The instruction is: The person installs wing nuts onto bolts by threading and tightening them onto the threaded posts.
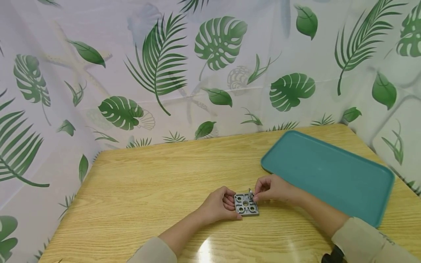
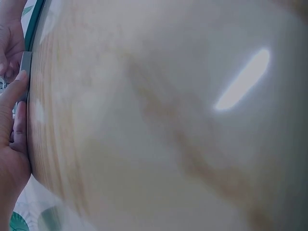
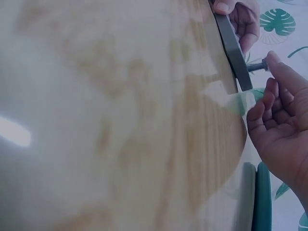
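A square grey metal plate [image 1: 246, 204] with a round centre hole, corner holes and raised ribs lies low over the wooden table. My left hand [image 1: 221, 205] grips it by the left side, thumb along the near edge and fingers curled at the far left corner. From the plate's far right corner a small metal bolt [image 3: 257, 66] stands up. My right hand [image 1: 271, 189] pinches the top of this bolt between thumb and finger, the other fingers curled in. In the left wrist view, the left thumb [image 2: 18, 84] presses against the plate's edge.
A teal tray [image 1: 329, 171] lies on the right of the wooden table [image 1: 148, 182], its near left side by the right forearm. Behind the table hangs a white cloth [image 1: 184, 73] with green leaf prints. A dark object [image 1: 332, 255] shows beside the right sleeve.
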{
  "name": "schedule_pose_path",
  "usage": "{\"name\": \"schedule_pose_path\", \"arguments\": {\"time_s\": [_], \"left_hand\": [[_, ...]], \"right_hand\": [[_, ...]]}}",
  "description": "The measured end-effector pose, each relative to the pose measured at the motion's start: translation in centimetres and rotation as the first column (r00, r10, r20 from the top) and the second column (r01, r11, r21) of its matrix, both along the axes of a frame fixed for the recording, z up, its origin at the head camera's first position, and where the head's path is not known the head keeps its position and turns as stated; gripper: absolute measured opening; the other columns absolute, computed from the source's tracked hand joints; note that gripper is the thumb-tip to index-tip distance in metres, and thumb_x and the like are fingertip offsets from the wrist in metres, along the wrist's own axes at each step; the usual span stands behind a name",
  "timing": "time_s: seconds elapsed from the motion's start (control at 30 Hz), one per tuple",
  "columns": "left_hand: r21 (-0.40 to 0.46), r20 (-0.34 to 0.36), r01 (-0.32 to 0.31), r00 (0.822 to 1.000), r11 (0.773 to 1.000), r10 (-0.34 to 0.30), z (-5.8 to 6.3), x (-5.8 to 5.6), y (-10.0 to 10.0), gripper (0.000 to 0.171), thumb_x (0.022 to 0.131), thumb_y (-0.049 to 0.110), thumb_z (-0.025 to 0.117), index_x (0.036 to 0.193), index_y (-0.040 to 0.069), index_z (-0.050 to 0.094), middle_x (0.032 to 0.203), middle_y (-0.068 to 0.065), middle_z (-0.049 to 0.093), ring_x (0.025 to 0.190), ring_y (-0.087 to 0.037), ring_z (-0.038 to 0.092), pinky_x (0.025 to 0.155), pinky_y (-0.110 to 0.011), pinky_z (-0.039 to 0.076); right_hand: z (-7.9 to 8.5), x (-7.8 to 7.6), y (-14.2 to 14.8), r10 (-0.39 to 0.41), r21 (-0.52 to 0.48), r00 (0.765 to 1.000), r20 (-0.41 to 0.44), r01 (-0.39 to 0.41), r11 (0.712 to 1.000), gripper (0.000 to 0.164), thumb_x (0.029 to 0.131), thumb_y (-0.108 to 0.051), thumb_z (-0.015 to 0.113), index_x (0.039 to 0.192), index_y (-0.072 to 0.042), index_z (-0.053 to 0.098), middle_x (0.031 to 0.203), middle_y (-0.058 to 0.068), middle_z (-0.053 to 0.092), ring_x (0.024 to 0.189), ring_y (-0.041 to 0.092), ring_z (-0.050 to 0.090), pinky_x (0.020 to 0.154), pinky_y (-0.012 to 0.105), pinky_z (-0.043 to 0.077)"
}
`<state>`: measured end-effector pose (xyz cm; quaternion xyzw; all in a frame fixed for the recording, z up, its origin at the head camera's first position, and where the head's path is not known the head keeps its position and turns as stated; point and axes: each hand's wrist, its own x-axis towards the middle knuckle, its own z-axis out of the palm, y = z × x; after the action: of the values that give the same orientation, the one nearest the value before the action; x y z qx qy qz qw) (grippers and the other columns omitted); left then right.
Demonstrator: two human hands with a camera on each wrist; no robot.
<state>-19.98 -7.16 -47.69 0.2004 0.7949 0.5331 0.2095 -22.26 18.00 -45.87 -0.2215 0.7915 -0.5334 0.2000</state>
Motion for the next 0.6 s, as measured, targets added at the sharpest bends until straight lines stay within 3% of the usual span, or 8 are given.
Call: {"name": "schedule_pose_path", "arguments": {"time_s": [0.17,0.3,0.5,0.6], "left_hand": [[0.010,0.010,-0.001,1.000,1.000,0.001,0.0,0.0,0.0,0.059,0.067,0.008,0.085,0.116,0.002,0.053,0.096,-0.002,0.057,0.080,-0.007,0.060,0.073,-0.017,0.055],[0.009,0.021,0.004,1.000,1.000,-0.004,0.1,0.0,0.0,0.059,0.068,0.008,0.085,0.117,0.002,0.052,0.096,-0.002,0.057,0.080,-0.008,0.060,0.073,-0.017,0.055],[0.002,0.017,0.008,1.000,1.000,-0.008,0.0,0.0,0.0,0.061,0.069,0.009,0.085,0.119,0.001,0.052,0.096,-0.002,0.056,0.080,-0.007,0.060,0.073,-0.017,0.055],[0.000,0.016,0.006,1.000,1.000,-0.006,0.1,0.0,0.0,0.061,0.069,0.009,0.085,0.119,0.001,0.052,0.096,-0.002,0.056,0.080,-0.007,0.060,0.073,-0.017,0.055]], "right_hand": [[0.1,-0.6,0.1,-0.021,0.007,0.999,0.027,0.021,1.000,0.018,0.087,-0.013,0.068,0.086,0.004,0.059,0.073,-0.002,0.057,0.065,0.007,0.049,0.055,0.021,0.045],[0.1,-1.2,0.0,-0.024,-0.003,0.998,0.051,0.024,1.000,0.023,0.092,-0.017,0.063,0.098,0.005,0.062,0.083,0.001,0.061,0.072,0.008,0.052,0.063,0.023,0.048],[-0.1,-1.8,0.0,0.108,-0.073,0.992,0.068,-0.103,0.992,0.030,0.096,-0.013,0.055,0.115,0.009,0.060,0.112,0.011,0.064,0.093,0.004,0.059,0.080,0.021,0.052],[-0.2,-2.0,-0.1,0.184,-0.113,0.979,0.083,-0.174,0.978,0.029,0.097,-0.010,0.053,0.114,0.012,0.059,0.111,0.005,0.065,0.096,0.003,0.059,0.083,0.021,0.052]]}}
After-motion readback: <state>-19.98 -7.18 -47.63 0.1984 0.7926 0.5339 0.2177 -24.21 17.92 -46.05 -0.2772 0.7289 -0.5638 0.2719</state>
